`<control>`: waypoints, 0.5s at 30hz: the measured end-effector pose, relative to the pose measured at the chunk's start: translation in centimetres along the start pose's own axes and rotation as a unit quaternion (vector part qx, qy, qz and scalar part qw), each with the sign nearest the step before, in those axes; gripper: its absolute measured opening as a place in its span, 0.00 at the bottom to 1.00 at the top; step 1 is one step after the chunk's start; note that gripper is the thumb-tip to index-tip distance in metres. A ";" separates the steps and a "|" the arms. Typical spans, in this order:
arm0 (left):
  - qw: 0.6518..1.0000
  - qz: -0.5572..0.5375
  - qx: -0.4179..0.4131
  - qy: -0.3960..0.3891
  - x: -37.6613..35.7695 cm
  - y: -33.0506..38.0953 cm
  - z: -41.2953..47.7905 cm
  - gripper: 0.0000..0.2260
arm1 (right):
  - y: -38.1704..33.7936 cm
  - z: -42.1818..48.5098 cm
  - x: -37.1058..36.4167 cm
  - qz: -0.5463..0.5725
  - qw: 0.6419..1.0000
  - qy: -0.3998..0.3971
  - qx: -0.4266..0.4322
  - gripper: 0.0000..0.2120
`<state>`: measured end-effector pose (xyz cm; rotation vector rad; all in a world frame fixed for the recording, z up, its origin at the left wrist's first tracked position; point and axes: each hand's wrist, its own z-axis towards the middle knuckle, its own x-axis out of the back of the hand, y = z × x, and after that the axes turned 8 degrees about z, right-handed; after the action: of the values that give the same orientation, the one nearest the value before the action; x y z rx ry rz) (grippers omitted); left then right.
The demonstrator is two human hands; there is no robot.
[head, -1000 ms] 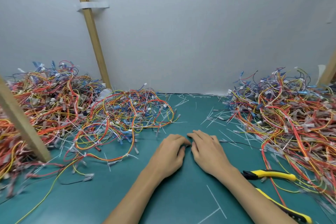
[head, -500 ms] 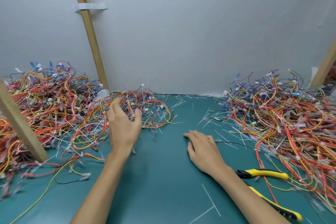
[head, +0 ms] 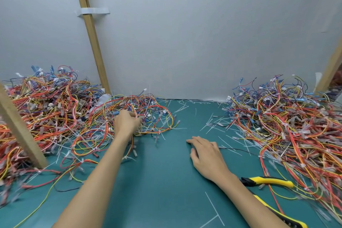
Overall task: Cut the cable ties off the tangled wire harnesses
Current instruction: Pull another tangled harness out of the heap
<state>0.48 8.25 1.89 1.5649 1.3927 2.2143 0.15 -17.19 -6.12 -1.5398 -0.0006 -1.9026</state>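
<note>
Red, orange and yellow wires of the tangled harness bundle [head: 157, 110] bunch in our left hand [head: 126, 123], fingers curled round them, white cable ties [head: 179, 128] bristling about it. Our right hand [head: 207, 155] lies flat and relaxed on the teal mat [head: 162, 181]; yellow-handled cutters [head: 268, 181] lie just beside its wrist.

Grey wall [head: 203, 33], teal tabletop [head: 162, 181]
</note>
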 end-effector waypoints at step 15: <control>0.882 -0.363 -0.231 -0.195 7.8 12.1 -3.9 0.10 | -0.2 -0.1 0.6 0.045 0.999 -0.013 -0.018 0.18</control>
<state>-1.41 2.99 15.74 1.0033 0.9896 1.5124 -0.09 -17.36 -5.50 -1.5628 0.0909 -1.8201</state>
